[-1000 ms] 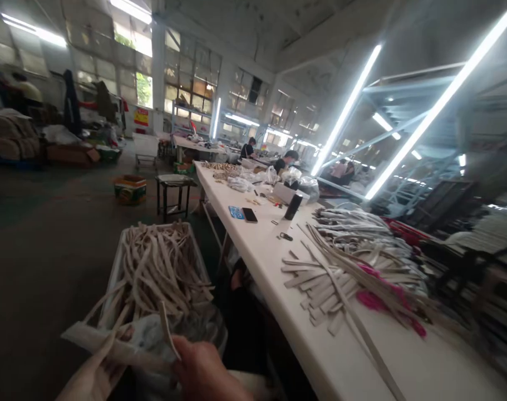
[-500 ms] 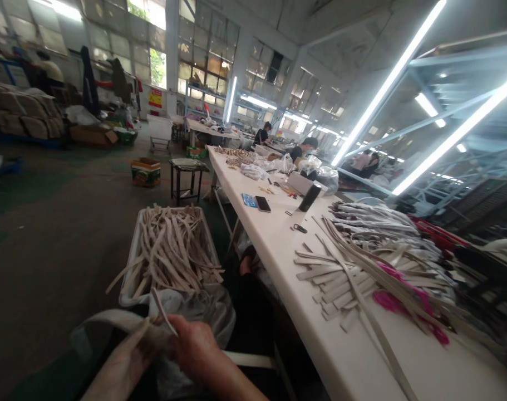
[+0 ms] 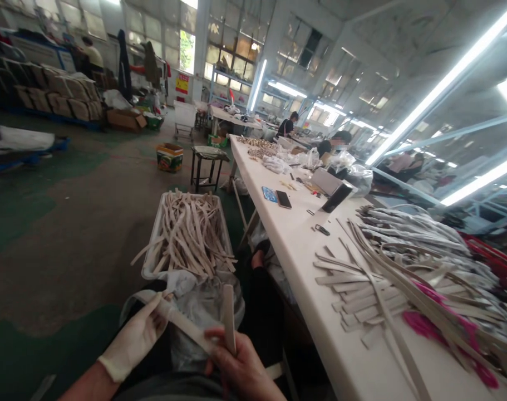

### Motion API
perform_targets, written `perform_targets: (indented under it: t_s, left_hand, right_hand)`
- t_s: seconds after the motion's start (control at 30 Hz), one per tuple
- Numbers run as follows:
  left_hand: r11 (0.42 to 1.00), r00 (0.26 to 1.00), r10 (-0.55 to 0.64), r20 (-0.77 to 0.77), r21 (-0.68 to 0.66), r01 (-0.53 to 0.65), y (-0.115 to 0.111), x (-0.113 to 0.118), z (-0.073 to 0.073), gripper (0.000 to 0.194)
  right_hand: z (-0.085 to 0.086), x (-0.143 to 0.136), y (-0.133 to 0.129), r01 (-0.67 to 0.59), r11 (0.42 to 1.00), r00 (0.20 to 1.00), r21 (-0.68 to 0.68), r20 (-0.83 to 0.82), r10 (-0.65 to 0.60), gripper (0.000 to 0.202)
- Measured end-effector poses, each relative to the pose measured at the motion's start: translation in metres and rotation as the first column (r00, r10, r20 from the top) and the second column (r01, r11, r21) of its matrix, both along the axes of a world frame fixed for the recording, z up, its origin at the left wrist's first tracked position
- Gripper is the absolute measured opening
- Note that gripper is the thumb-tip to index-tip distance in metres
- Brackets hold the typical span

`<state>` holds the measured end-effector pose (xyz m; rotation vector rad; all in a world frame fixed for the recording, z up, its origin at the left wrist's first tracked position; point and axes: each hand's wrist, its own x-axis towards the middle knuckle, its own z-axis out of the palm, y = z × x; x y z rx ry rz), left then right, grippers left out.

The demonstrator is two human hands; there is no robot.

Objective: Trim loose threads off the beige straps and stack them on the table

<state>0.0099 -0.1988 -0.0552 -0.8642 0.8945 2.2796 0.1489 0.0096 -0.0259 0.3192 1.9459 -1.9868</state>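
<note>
My left hand (image 3: 136,337), in a pale glove, pinches a beige strap (image 3: 189,331) that runs across my lap to the right hand. Bare and closed, my right hand (image 3: 241,365) grips the strap's other part. A flat strap end (image 3: 229,311) stands up out of that fist; whether it belongs to the same strap I cannot tell. Just beyond my hands, a white bin (image 3: 146,266) is heaped with loose beige straps (image 3: 190,231), some hanging over its rim. Clear plastic (image 3: 203,312) covers the space between bin and lap.
To my right runs a long white table (image 3: 295,262) bearing a pile of cut straps (image 3: 362,295), pink material (image 3: 424,320), a phone (image 3: 284,199) and a dark upright object (image 3: 337,197). A stool (image 3: 209,156) and a carton (image 3: 170,157) stand ahead. People work farther back.
My hands have moved apart, stretching the strap between them. The strap end in my right hand now points upward. The camera view has turned slightly left.
</note>
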Motion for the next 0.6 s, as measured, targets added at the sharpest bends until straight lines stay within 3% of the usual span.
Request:
perform_targets:
  t_s: [0.07, 0.17, 0.27, 0.33, 0.47, 0.53, 0.6]
  left_hand:
    - [1.000, 1.000, -0.015, 0.013, -0.003, 0.015, 0.004, 0.001, 0.002, 0.018]
    - [0.998, 0.997, -0.070, 0.037, 0.010, 0.070, 0.011, 0.010, 0.006, 0.012]
    - [0.983, 0.982, -0.175, 0.069, 0.067, 0.171, 0.020, 0.026, 0.011, 0.009]
    - [0.959, 0.962, -0.262, 0.075, 0.128, 0.251, 0.024, 0.032, 0.011, 0.010]
    - [0.925, 0.935, -0.346, 0.078, 0.192, 0.327, 0.020, 0.027, 0.008, 0.016]
    - [0.926, 0.939, -0.337, 0.072, 0.205, 0.316, 0.015, 0.021, 0.010, 0.017]
    - [0.932, 0.946, -0.317, 0.068, 0.205, 0.298, 0.010, 0.017, 0.013, 0.021]
  right_hand:
    - [-0.007, 0.005, 0.005, 0.068, 0.995, 0.998, 0.076, 0.007, -0.068, 0.062]
    - [-0.014, 0.006, 0.009, 0.030, 0.978, 0.999, 0.204, -0.028, -0.025, 0.055]
    - [-0.009, -0.003, 0.004, 0.020, 0.950, 0.998, 0.312, -0.070, 0.002, 0.050]
    - [-0.002, -0.014, -0.003, 0.017, 0.950, 0.998, 0.313, -0.057, 0.001, 0.049]
    - [0.006, -0.027, -0.005, -0.089, 0.995, 0.992, -0.045, 0.080, 0.092, 0.046]
    - [0.007, -0.025, 0.002, -0.067, 0.975, 0.992, -0.212, 0.086, 0.087, 0.044]
    - [0.007, -0.021, 0.009, -0.003, 0.968, 1.000, -0.252, 0.012, 0.007, 0.038]
